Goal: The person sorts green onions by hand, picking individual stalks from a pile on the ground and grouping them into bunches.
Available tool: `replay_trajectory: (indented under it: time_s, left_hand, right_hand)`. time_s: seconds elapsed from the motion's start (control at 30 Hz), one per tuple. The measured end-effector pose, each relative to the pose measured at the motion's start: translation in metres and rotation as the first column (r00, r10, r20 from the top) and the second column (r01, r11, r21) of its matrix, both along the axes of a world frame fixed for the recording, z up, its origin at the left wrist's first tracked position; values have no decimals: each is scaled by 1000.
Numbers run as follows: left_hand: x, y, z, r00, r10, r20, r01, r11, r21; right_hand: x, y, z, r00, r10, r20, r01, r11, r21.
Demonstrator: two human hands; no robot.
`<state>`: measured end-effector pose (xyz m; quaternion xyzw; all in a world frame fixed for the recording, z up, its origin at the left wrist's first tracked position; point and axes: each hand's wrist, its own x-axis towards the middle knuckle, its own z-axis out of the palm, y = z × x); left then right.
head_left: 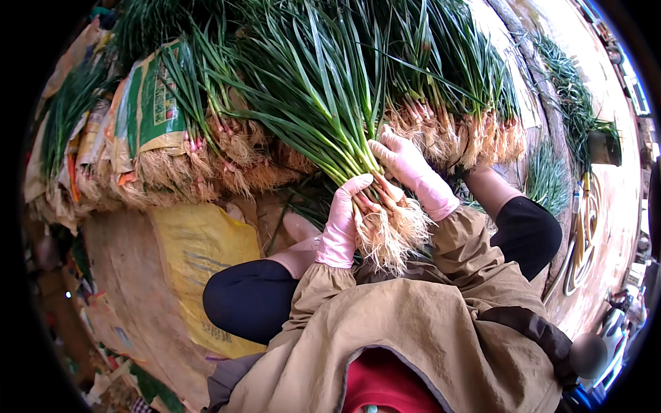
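Hands point(375, 199) around bunch point(344, 124), piles point(447, 131) close behind

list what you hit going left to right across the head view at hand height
yellow sack → left hand → bunch of green onions → right hand → coiled hose

Green sack point(148, 110) left; yellow sack point(196, 248) below.

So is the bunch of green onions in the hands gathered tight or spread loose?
Gathered tight at the root end: the left hand and right hand clasp the bunch just above its pale roots, while the green leaves fan out above.
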<state>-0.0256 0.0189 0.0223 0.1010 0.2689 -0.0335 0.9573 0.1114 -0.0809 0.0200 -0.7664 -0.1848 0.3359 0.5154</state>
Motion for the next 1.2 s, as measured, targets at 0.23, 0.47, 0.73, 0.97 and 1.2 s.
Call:
replay_trajectory:
  time_s: [0.23,0.47,0.73,0.97,1.2]
  left_hand:
    - [-1,-17,10,868,144,475,-34,972,-232]
    - [0,-6,15,799,367,477,-281,929,-242]
    - [7,-3,-11,692,245,679,6,939,-345]
    - [-7,7,-4,926,83,368,-46,993,-109]
    - [0,-6,15,990,23,142,-27,999,25]
  right_hand:
    - [38,8,-54,651,-76,-755,571,704,422]
    - [26,-92,-100,670,717,192,-409,573,-710]
    - [129,33,-15,782,193,593,187,834,-519]
    - [73,-19,22,955,94,-281,-57,989,137]
    - [6,-17,49,975,34,-218,-15,996,89]
